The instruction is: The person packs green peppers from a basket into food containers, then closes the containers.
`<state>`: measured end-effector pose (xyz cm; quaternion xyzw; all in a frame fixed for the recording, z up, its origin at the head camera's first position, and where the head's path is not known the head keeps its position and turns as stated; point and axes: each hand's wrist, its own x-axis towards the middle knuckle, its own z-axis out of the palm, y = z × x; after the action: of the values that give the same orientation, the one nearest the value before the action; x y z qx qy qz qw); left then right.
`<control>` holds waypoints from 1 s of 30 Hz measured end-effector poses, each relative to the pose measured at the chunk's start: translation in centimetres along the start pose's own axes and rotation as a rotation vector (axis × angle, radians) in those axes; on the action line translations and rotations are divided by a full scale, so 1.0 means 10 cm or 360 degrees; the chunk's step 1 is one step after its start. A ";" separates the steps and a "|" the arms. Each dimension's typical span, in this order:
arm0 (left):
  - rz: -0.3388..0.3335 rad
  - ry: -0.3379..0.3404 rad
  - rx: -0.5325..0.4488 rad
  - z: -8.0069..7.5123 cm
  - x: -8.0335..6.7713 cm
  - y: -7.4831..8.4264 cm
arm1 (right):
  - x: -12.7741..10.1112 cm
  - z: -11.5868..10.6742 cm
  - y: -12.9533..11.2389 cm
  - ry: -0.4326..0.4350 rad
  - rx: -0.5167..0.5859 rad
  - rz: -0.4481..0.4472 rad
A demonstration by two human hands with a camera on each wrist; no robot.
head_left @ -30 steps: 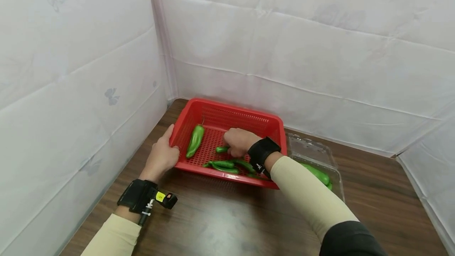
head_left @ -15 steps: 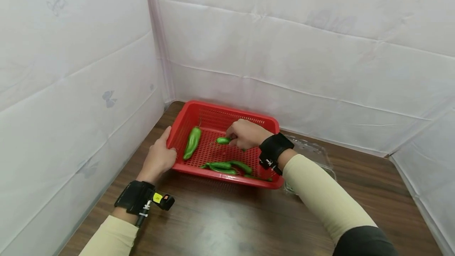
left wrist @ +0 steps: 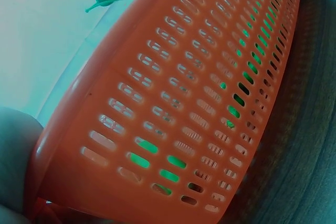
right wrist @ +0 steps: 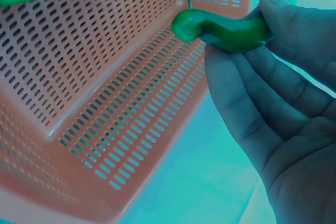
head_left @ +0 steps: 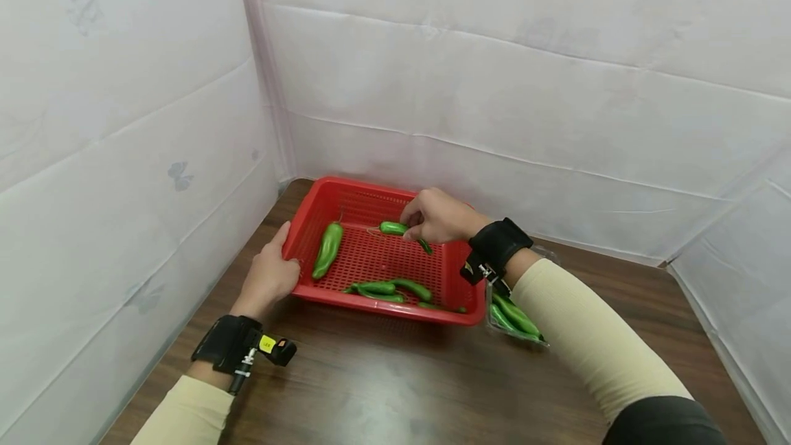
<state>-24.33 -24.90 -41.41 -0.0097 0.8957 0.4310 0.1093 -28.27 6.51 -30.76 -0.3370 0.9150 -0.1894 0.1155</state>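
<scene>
My right hand [head_left: 443, 217] pinches a green chili pepper [right wrist: 226, 31] between thumb and fingers, near the back right of the red perforated basket [head_left: 364, 188]. The held pepper's stem end sticks out leftward in the head view. With my left hand [head_left: 270, 272] I grip the basket's left rim. Inside the basket a large green pepper [head_left: 327, 250] lies along the left side. Several slimmer chili peppers [head_left: 413, 288] lie along its front wall. In the left wrist view the basket's side wall [left wrist: 68, 177] hides most of its contents.
To the right of the basket a clear plastic box [head_left: 520, 339] holds green peppers [head_left: 516, 314]; my right forearm covers part of it. White sheeting [head_left: 482, 88] walls the wooden table [head_left: 346, 376] at the back and sides.
My right hand has lifted the chili pepper off the basket floor and moved it up, back and to the right. My left hand still holds the rim.
</scene>
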 end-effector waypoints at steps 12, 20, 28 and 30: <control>0.0008 -0.0014 0.0031 -0.01 0.06 -0.01 | -0.13 -0.01 0.01 0.0015 0.0057 0.0060; 0.0033 -0.0020 0.0018 -0.03 0.09 0.02 | -0.38 -0.09 0.12 0.0079 0.0074 0.0113; 0.0027 -0.0025 0.0054 -0.08 0.12 0.01 | -0.61 -0.13 0.21 0.0095 0.0119 0.0206; 0.0028 -0.0028 0.0050 -0.08 0.12 0.00 | -0.68 -0.13 0.24 0.0112 0.0116 0.0226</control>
<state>-25.70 -25.40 -41.16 0.0038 0.9014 0.4178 0.1134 -25.07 13.06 -30.01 -0.2601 0.9325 -0.2258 0.1085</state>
